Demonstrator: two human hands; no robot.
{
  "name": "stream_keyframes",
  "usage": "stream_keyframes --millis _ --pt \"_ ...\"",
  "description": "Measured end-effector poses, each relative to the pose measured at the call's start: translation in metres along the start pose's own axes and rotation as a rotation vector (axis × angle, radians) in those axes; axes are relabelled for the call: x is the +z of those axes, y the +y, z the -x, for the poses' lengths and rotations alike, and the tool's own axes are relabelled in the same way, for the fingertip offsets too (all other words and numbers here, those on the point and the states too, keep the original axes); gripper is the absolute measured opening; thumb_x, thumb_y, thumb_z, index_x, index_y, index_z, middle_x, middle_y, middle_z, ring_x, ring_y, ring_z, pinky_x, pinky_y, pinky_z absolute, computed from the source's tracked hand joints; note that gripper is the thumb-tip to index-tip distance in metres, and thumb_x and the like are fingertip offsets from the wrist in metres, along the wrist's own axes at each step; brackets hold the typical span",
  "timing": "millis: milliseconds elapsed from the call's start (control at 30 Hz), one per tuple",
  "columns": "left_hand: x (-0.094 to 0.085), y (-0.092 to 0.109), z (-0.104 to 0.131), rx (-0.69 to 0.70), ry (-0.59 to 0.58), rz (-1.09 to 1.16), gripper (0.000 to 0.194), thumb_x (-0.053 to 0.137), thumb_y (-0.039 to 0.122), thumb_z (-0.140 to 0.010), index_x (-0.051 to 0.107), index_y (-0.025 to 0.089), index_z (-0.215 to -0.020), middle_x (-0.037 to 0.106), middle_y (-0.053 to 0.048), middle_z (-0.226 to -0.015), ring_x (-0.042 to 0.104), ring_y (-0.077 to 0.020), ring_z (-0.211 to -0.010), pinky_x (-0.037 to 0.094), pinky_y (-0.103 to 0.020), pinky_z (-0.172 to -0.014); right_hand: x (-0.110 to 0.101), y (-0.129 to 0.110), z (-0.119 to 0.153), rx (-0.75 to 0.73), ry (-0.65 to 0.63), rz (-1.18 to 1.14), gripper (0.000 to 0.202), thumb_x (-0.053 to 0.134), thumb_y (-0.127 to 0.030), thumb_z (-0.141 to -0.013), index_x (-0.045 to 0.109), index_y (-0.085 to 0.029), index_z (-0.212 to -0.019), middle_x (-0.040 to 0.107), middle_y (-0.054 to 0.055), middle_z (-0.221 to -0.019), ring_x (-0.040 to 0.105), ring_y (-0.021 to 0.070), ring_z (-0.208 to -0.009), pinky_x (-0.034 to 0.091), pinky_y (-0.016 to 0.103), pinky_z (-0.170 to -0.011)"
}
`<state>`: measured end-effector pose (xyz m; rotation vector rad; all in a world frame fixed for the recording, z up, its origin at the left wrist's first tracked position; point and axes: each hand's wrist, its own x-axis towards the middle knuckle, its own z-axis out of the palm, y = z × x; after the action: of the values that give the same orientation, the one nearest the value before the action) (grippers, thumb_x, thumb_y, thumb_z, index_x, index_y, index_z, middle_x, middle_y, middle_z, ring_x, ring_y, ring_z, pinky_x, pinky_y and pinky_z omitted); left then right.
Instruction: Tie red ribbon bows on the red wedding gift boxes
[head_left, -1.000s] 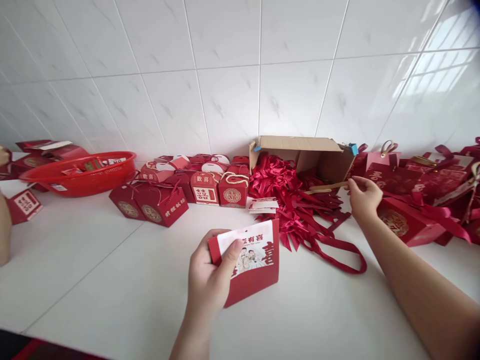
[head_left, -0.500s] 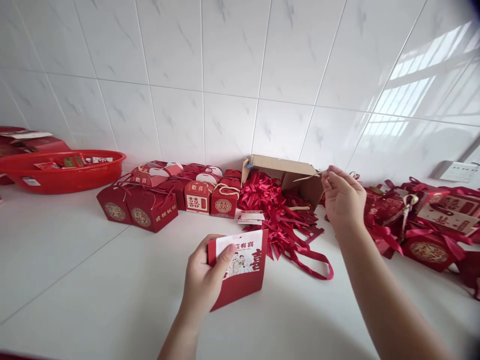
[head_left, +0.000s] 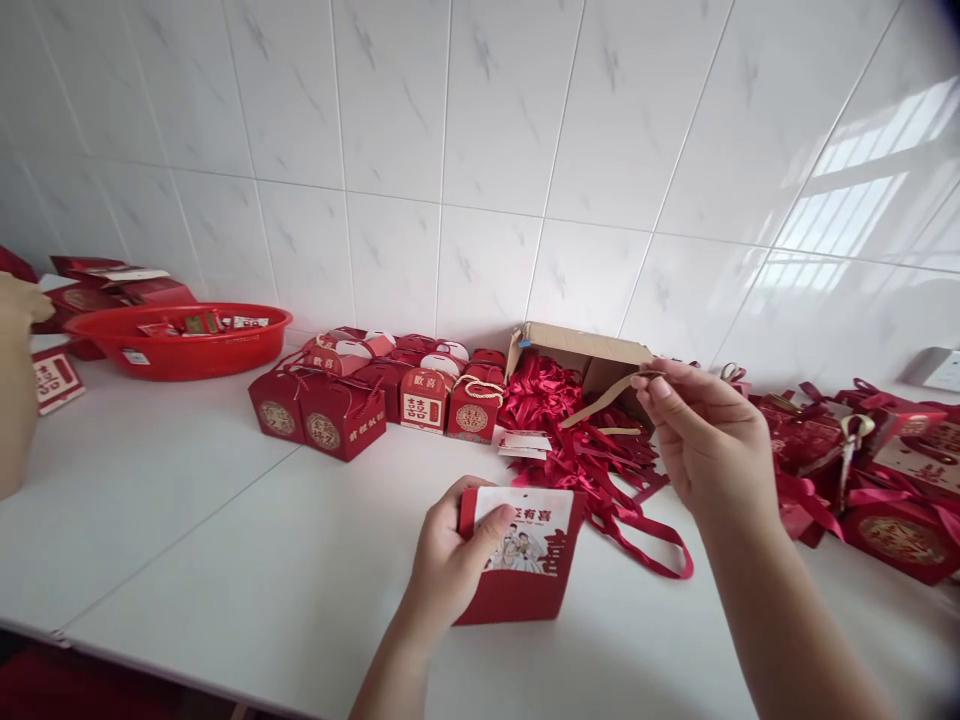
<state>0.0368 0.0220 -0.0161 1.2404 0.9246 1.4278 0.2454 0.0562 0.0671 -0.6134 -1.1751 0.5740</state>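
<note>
My left hand [head_left: 457,560] is closed on a flat red gift box [head_left: 517,598], its thumb pressing a white card [head_left: 525,530] with a printed couple against the front. Higher up and to the right, my right hand [head_left: 712,430] pinches a narrow cream ribbon [head_left: 598,402], whose free end hangs to the left. Behind both hands a pile of red ribbons [head_left: 547,390] spills from a cardboard box [head_left: 589,345] lying on its side. One red ribbon loop [head_left: 660,560] curls toward the front. A few small white cards [head_left: 525,445] lie by the ribbons.
Folded red gift boxes [head_left: 330,415] stand in a cluster left of the ribbons. A red plastic basin [head_left: 195,345] with small packets sits farther left. Ribbon-tied boxes [head_left: 900,530] fill the right side. A tiled wall [head_left: 390,230] closes off the back of the white table [head_left: 225,590].
The view has swung left, bringing a beige shape in at the left edge and the table's front edge. My right hand has turned, and the cream ribbon now hangs down more.
</note>
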Motion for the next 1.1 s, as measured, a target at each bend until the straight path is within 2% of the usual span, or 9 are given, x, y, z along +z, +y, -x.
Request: stream_keyframes --millis 100,233,300,400,467,533,667,833,1100 --pt "-0.004 0.0 0.002 -0.002 -0.103 -0.024 0.033 0.07 0.048 -0.071 0.054 0.019 -0.073 0.046 0.005 -0.056 0.044 -0.0104 -0.051 0.036 -0.022 -0.051 0.003 0.004 0.004 0.059 -0.094 0.052 0.017 0.076 -0.022 -0.074 0.072 -0.025 -0.09 0.072 0.0 -0.086 0.066 0.0109 -0.072 0.056 0.02 -0.059" --pt "-0.012 0.0 0.005 0.002 -0.202 -0.013 0.033 0.07 0.048 -0.071 0.055 0.019 -0.072 0.048 0.001 -0.061 0.048 -0.0135 -0.057 0.037 -0.024 -0.053 0.011 0.008 0.01 0.115 -0.31 0.039 0.009 0.073 -0.023 -0.078 0.071 -0.025 -0.086 0.074 0.002 -0.092 0.068 0.0143 -0.083 0.057 0.024 -0.067" --pt "-0.017 0.003 0.007 0.059 -0.193 0.078 0.031 0.071 0.046 -0.072 0.056 0.018 -0.072 0.051 -0.001 -0.066 0.051 -0.0152 -0.062 0.04 -0.026 -0.056 0.016 0.009 0.014 0.134 -0.413 -0.005 0.006 0.071 -0.022 -0.08 0.07 -0.024 -0.086 0.074 0.002 -0.093 0.069 0.015 -0.086 0.058 0.026 -0.071" --pt "-0.025 0.013 0.011 0.176 -0.195 0.225 0.024 0.072 0.039 -0.073 0.059 0.019 -0.072 0.054 -0.001 -0.068 0.053 -0.0151 -0.064 0.042 -0.026 -0.059 0.02 0.009 0.02 0.157 -0.525 -0.054 0.007 0.07 -0.02 -0.08 0.071 -0.024 -0.086 0.073 0.003 -0.089 0.069 0.015 -0.078 0.058 0.028 -0.066" --pt "-0.028 0.021 0.015 0.215 -0.175 0.252 0.02 0.074 0.035 -0.073 0.062 0.02 -0.071 0.057 -0.002 -0.067 0.054 -0.0146 -0.063 0.042 -0.024 -0.057 0.021 0.01 0.022 0.14 -0.605 -0.089 0.009 0.071 -0.018 -0.079 0.072 -0.025 -0.084 0.071 0.002 -0.084 0.067 0.0151 -0.074 0.057 0.029 -0.064" --pt "-0.027 0.029 0.021 0.216 -0.094 0.226 0.018 0.076 0.034 -0.071 0.063 0.021 -0.069 0.06 -0.002 -0.068 0.055 -0.0147 -0.064 0.043 -0.023 -0.057 0.022 0.011 0.022 0.072 -0.697 -0.127 0.01 0.073 -0.017 -0.078 0.074 -0.026 -0.083 0.07 0.002 -0.079 0.066 0.0155 -0.073 0.056 0.032 -0.066" --pt "-0.021 0.042 0.036 0.213 0.042 0.093 0.019 0.08 0.036 -0.065 0.067 0.023 -0.064 0.067 -0.006 -0.081 0.062 -0.0234 -0.086 0.05 -0.029 -0.071 0.024 0.007 0.023 -0.118 -0.861 -0.149 0.014 0.07 -0.016 -0.08 0.077 -0.026 -0.087 0.07 0.004 -0.074 0.064 0.0171 -0.073 0.053 0.036 -0.07" --pt "-0.018 0.048 0.05 0.135 -0.031 -0.003 0.019 0.081 0.038 -0.063 0.068 0.024 -0.064 0.071 -0.008 -0.086 0.064 -0.0248 -0.084 0.053 -0.033 -0.073 0.027 0.0 0.029 -0.247 -0.912 -0.117 0.019 0.064 -0.018 -0.086 0.076 -0.026 -0.098 0.072 0.006 -0.072 0.066 0.0185 -0.071 0.052 0.036 -0.066" --pt "-0.022 0.044 0.047 0.139 -0.187 0.034 0.014 0.079 0.033 -0.068 0.07 0.023 -0.07 0.07 -0.008 -0.108 0.062 -0.0179 -0.077 0.052 -0.03 -0.072 0.03 -0.006 0.039 -0.102 -0.848 -0.159 0.023 0.068 -0.009 -0.08 0.077 -0.024 -0.095 0.07 0.006 -0.076 0.065 0.0129 -0.063 0.053 0.024 -0.052"
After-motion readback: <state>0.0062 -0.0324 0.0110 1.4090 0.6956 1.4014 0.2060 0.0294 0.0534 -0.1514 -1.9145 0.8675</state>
